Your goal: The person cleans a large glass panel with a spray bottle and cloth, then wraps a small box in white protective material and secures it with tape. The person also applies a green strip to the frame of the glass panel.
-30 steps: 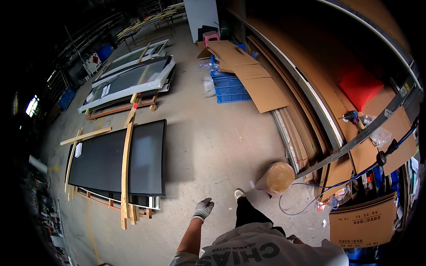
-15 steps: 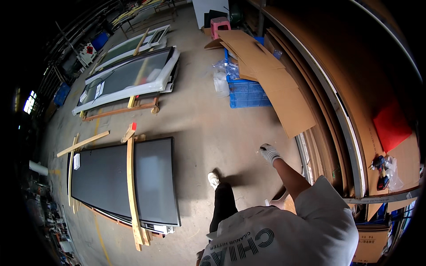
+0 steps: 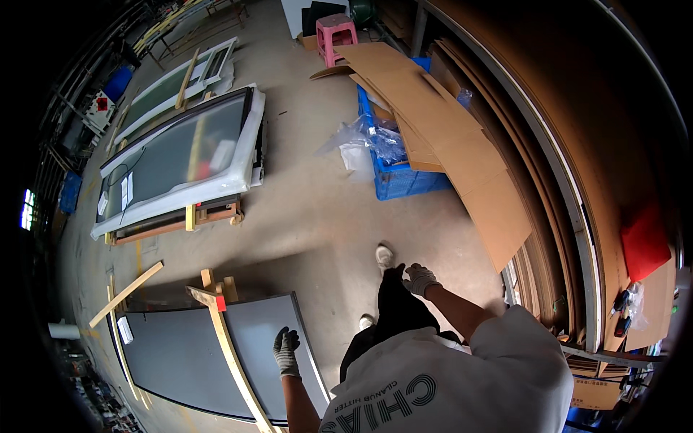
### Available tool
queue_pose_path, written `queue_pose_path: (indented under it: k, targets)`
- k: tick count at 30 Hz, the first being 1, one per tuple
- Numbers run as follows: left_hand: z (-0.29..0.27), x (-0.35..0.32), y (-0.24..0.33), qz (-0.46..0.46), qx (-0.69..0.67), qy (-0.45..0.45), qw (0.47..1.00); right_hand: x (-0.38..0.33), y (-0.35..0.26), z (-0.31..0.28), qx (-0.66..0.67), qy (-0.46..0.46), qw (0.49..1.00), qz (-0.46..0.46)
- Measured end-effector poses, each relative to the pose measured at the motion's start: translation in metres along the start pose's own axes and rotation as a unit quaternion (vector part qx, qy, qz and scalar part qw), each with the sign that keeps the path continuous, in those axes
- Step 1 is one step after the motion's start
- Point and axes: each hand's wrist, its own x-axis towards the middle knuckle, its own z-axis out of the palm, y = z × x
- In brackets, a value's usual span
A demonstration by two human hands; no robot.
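I am walking across a concrete workshop floor. My left hand (image 3: 286, 351), in a grey and black glove, hangs empty with loose fingers above the corner of a large dark grey panel (image 3: 180, 357) lying flat on the floor. My right hand (image 3: 419, 279), also gloved, swings in front of my thigh and holds nothing, fingers slightly curled. A long wooden strip (image 3: 229, 353) lies across the dark panel. Ahead of my feet stands a blue plastic crate (image 3: 404, 177) with crumpled clear plastic film (image 3: 368, 141) on it.
A white-framed glass window unit (image 3: 184, 155) rests on wooden blocks at the left. Brown cardboard sheets (image 3: 451, 137) lean over the crate and along the right wall. A pink stool (image 3: 338, 35) stands at the back. A loose wooden batten (image 3: 126, 294) lies on the floor.
I have walked forward toward the crate and the white-framed window. My right hand dropped from raised at my right to in front of my thigh; my left hand came into view.
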Motion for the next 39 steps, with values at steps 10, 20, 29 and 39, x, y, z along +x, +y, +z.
queue_pose_path:
  k: [10,20,29,39]
  targets:
    - [0.092,0.033,-0.061,-0.217,0.081,0.208,0.950,0.416,-0.064,-0.052,-0.040,-0.012,0.998,0.050]
    - [0.292,0.202,0.023,-0.346,0.085,0.084,0.931,0.716,-0.009,0.009,-0.146,0.058,0.980,0.123]
    - [0.316,0.229,0.003,-0.425,0.083,0.136,0.891,0.843,0.128,0.069,-0.133,-0.001,0.982,0.137]
    - [0.295,0.116,-0.065,-0.406,-0.087,0.339,0.844,0.522,-0.125,0.084,0.213,-0.411,0.855,-0.234]
